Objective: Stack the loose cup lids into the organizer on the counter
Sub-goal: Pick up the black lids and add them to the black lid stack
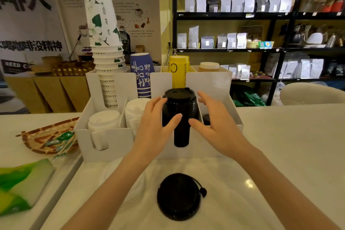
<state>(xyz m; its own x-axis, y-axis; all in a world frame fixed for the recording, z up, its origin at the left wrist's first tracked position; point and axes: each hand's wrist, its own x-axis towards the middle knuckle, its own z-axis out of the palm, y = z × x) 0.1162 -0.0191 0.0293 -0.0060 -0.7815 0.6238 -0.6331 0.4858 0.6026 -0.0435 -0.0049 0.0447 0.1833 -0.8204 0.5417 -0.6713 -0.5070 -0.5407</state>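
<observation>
While the counter (280, 145) takes up most of the view, the white organizer (214, 87) is set at its back edge, w/ tall cup slots behind and low lid bays in front. Cup stacks (106, 58) are stood upside down in the rear slots, prob. so they can be pulled one at a time. White lids (103, 119) are already nested in the two left front bays. A tall black stack (180, 115) is seated in the middle bay, showing through the front cut-out, which seems meant for grabbing lids from below.

Both hands are held spread around that stack, not pinching anything. The left hand (158, 123) is laid against its left side, fingers touching, thumb across the front. The right hand (216, 123) is cupped just beside the right side; contact can't be confirmed. The pose reads as steadying or squaring the stack so it sits straight in the bay.

One loose black lid (178, 196) is left flat on the counter near the body, well apart from the organizer, w/ a small tethered plug at its edge. It is judged to be the next item to be placed.
</observation>
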